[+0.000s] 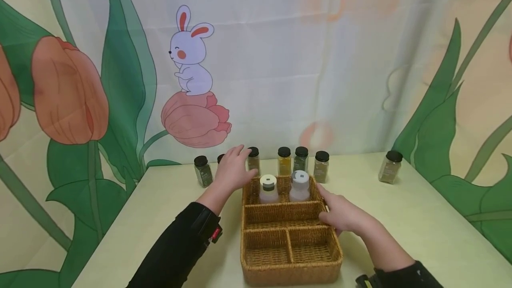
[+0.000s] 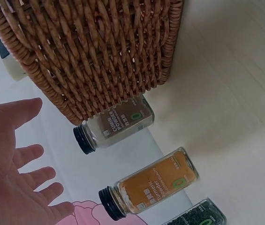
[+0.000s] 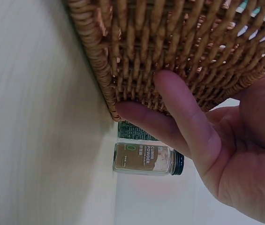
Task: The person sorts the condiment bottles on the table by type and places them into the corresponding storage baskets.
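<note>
A brown wicker basket (image 1: 292, 274) with several compartments sits on the table. Two clear bottles with white lids, a left bottle (image 1: 269, 190) and a right bottle (image 1: 300, 188), stand in its rear compartment. My right hand (image 1: 346, 212) holds the basket's right side, thumb over the rim and fingers (image 3: 179, 98) along the outer wall. Beside the rear left corner, my left hand (image 1: 232, 170) is raised with fingers spread, holding nothing. A cumin powder jar (image 2: 127, 122) shows just past the basket, near a turmeric jar (image 2: 155, 183).
Along the back of the table stand several black-capped spice jars, among them a dark green jar (image 1: 203, 173) at left and a brownish jar (image 1: 321, 168). Another jar (image 1: 389, 168) stands apart at far right. A printed curtain (image 1: 272, 79) hangs behind the table.
</note>
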`<state>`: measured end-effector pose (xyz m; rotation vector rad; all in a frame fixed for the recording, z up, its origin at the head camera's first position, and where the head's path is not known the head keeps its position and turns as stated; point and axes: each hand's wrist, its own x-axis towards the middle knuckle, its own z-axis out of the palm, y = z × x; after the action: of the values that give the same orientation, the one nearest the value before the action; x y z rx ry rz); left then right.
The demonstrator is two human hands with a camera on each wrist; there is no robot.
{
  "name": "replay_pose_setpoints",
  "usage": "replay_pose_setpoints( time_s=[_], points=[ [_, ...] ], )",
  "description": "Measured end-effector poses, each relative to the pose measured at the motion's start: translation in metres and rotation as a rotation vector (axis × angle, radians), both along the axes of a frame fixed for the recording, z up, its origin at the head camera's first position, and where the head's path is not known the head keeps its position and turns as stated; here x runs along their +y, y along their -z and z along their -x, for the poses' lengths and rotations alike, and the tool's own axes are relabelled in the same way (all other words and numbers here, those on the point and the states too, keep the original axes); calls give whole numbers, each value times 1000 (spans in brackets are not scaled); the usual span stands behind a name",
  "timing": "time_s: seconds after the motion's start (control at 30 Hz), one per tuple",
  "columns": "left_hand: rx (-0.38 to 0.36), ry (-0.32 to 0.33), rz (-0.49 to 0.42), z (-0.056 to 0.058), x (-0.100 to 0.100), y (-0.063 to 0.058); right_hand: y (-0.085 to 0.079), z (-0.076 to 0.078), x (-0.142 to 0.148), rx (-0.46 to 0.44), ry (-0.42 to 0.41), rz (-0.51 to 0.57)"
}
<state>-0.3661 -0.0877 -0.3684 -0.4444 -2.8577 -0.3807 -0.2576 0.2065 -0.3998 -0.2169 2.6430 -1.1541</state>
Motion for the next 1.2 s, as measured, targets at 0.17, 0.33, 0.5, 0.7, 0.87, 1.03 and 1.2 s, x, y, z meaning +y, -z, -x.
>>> replay_pose_setpoints(
  time_s=[0.17,0.33,0.5,0.7,0.87,1.03,1.2],
  points=[
    [3,-7,17,4,3,0,0,3,0,1,1,16],
    [-9,-8,23,6,5,-1,0,4,0,-4,8,21],
    [-22,-25,39,12,4,1,0,4,0,-9,9,16],
    [-21,-39,45,20,4,3,2,4,0,-6,9,9],
    [-31,-54,71,23,6,4,3,2,-1,-10,12,25],
    [-23,-50,103,27,11,3,3,2,0,0,15,22],
    [-27,-53,136,31,17,4,3,1,0,1,16,9]
  ],
)
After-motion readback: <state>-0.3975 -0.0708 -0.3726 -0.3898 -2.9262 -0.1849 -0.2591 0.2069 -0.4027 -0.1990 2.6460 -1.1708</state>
